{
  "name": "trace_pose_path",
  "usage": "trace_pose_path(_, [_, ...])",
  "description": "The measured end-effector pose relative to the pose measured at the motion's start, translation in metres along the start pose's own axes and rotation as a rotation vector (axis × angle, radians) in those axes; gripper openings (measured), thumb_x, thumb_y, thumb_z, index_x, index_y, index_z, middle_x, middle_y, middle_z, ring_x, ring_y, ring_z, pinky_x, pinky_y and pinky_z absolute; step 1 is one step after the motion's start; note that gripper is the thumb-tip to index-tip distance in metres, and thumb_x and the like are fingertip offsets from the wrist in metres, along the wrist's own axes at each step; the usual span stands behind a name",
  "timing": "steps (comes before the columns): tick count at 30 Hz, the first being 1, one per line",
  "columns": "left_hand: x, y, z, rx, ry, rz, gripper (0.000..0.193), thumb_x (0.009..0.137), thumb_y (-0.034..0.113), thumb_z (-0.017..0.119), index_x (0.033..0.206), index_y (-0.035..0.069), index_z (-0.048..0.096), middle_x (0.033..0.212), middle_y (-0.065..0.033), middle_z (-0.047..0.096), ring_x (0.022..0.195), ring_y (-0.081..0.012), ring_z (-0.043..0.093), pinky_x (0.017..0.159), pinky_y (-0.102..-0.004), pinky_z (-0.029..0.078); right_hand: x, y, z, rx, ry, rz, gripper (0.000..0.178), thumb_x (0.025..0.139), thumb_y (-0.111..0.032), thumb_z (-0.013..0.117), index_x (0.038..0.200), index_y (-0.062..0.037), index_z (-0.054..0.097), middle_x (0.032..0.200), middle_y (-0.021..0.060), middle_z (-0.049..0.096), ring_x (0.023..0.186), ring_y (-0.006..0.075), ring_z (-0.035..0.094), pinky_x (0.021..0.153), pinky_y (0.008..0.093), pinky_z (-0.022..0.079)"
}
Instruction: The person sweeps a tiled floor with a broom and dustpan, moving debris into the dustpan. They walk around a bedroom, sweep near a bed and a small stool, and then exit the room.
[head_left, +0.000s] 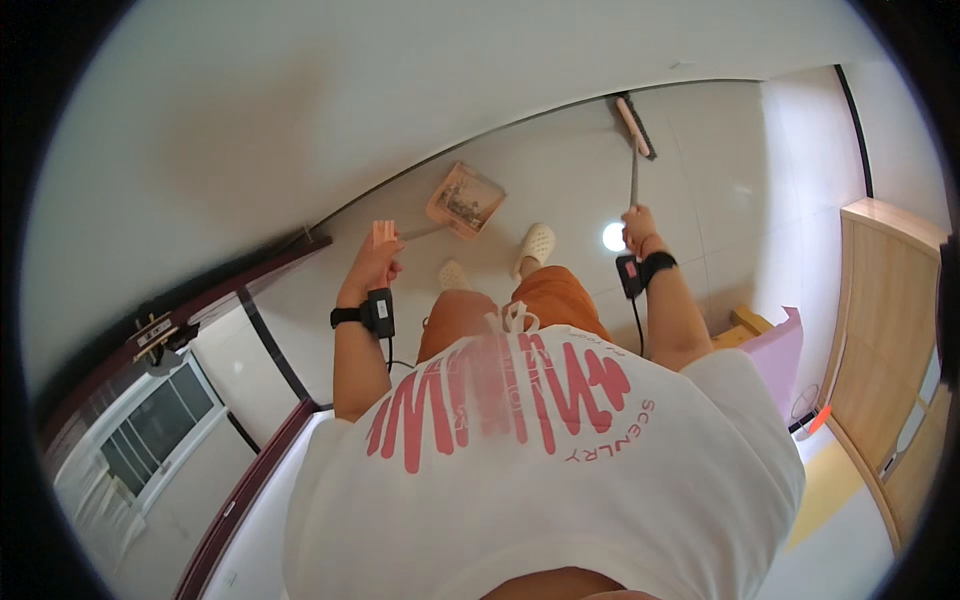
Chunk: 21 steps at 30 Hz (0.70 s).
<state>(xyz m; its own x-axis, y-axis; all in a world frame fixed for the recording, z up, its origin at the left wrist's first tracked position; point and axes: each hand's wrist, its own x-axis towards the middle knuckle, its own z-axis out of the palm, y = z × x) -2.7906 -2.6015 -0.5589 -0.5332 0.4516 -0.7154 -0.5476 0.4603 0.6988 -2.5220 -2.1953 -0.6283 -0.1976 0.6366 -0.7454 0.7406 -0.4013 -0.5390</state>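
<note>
My left hand [377,258] is closed around the pink-ended handle of a long-handled dustpan [438,207]. Its pink pan rests on the floor beyond my feet, with grey debris [464,200] inside. Farther right, my right hand [638,228] grips the grey stick of a broom [632,125]. The broom's pink head with dark bristles lies on the tiles close to the wall, well apart from the pan.
A white wall [420,90] runs along the far side of the tiled floor [700,190]. At left is a dark red door frame [240,500]. A light wooden cabinet [880,300] and a pink panel [778,350] stand at right. My cream clogs [537,243] are between the tools.
</note>
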Motion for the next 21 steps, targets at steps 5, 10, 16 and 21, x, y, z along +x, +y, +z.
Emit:
trace_pose_path(5, [0.019,-0.111,-0.234,0.016,-0.025,-0.023,0.033,0.077,0.021,0.062,0.104,0.011,0.046,0.083,-0.0029,0.048,0.053,-0.0121,0.048,0.041,-0.0231,0.035,-0.118,0.137,0.261,-0.025,-0.051,0.06,0.059,0.078,-0.009,0.049,0.134,-0.0147,0.029,0.061,0.009,0.049,0.041,0.0183,0.045,0.031,0.0296,0.029])
trace_pose_path(10, [-0.02,-0.268,-0.472,0.081,-0.082,-0.087,0.031,0.078,0.023,0.062,0.1,0.011,0.046,0.085,-0.0019,0.048,0.056,-0.0121,0.049,0.042,-0.0229,0.035,-0.285,0.267,0.512,-0.146,-0.11,0.108,0.056,0.079,-0.009,0.049,0.132,-0.0122,0.031,0.067,0.011,0.051,0.045,0.0183,0.047,0.033,0.0303,0.032])
trace_pose_path(16, [-0.073,-0.451,-0.859,0.26,-0.26,0.005,0.031,0.077,0.022,0.064,0.1,0.011,0.046,0.086,-0.0022,0.049,0.059,-0.0131,0.053,0.042,-0.0219,0.035,-0.507,0.456,0.948,-0.25,-0.072,0.042,0.045,0.085,-0.024,0.045,0.128,-0.0154,0.036,0.058,0.0041,0.046,0.039,0.0147,0.042,0.031,0.0293,0.031])
trace_pose_path(21, [-0.167,-0.548,-1.135,0.195,-0.344,0.026,0.034,0.079,0.027,0.064,0.102,0.011,0.045,0.089,-0.0029,0.05,0.059,-0.0128,0.054,0.044,-0.0216,0.036,-0.734,0.527,1.214,-0.266,-0.135,0.143,0.045,0.086,-0.027,0.044,0.13,-0.0171,0.038,0.066,0.0019,0.049,0.046,0.0122,0.042,0.038,0.026,0.035])
